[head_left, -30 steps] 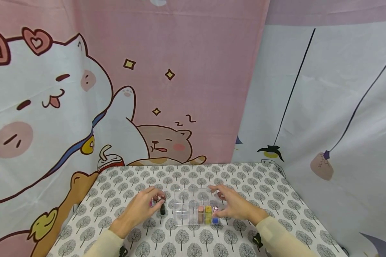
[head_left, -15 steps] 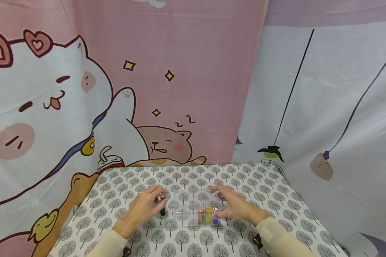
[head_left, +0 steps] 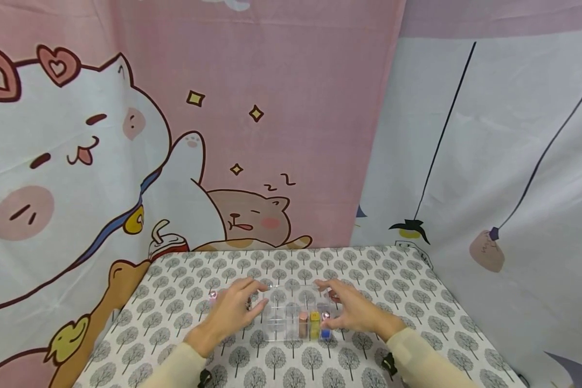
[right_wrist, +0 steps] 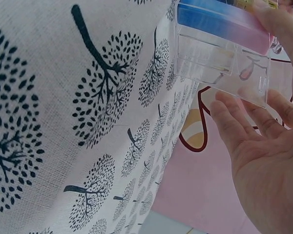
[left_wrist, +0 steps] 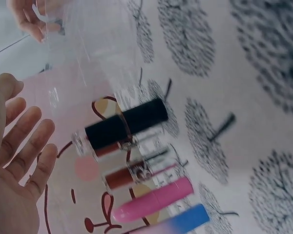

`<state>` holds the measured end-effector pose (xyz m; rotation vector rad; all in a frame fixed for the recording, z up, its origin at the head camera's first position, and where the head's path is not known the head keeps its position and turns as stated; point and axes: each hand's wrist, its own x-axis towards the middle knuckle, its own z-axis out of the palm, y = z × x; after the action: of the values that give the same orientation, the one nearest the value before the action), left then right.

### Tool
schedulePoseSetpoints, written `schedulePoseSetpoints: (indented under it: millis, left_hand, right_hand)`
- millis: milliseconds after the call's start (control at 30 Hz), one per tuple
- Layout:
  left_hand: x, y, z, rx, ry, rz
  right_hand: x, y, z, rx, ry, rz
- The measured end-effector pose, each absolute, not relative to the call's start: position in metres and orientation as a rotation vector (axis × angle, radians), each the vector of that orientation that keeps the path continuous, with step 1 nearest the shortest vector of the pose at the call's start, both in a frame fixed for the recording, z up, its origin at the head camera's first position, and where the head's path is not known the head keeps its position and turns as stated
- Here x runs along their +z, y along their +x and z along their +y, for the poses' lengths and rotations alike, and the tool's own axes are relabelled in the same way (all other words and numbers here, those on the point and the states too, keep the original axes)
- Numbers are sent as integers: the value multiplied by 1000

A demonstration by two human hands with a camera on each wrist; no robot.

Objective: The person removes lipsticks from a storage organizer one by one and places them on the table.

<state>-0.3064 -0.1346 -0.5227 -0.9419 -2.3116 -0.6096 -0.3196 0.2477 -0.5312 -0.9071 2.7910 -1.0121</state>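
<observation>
A clear compartment organizer [head_left: 278, 326] lies on the patterned cloth. Its front row holds a copper-coloured tube [head_left: 303, 325], a yellow tube [head_left: 314, 325] and a blue-and-pink tube [right_wrist: 219, 22]. My right hand [head_left: 351, 308] grips the organizer's right end, thumb at the front and fingers at the back. My left hand [head_left: 233, 308] is at the left end, fingers loosely bent and holding nothing. Beside it stand a black tube [left_wrist: 127, 124], a red lip gloss [left_wrist: 127, 178], a pink tube [left_wrist: 154, 200] and another blue-and-pink tube [left_wrist: 180, 219], mostly hidden by the hand in the head view.
The tree-print tablecloth [head_left: 276, 358] covers the table. A pink cartoon curtain [head_left: 310, 134] hangs behind, and a pale curtain [head_left: 524, 161] at the right. Dark straps [head_left: 389, 364] show beneath the sleeves.
My left hand has moved right, away from the loose tubes to the organizer's left edge, uncovering a pink-topped tube behind it. The right hand stays on the organizer.
</observation>
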Motion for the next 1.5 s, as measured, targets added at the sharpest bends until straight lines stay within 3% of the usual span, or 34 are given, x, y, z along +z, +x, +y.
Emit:
schedulePoseSetpoints:
  millis: [933, 1500]
  left_hand:
    - [-526, -300, -73, -696, -1207, -2419]
    - [-534, -298, -57, -665, -1175, -2545]
  right_hand:
    - [-532, -321, 248, -1020, -942, 2775]
    - [-530, -321, 248, -1018, -949, 2771]
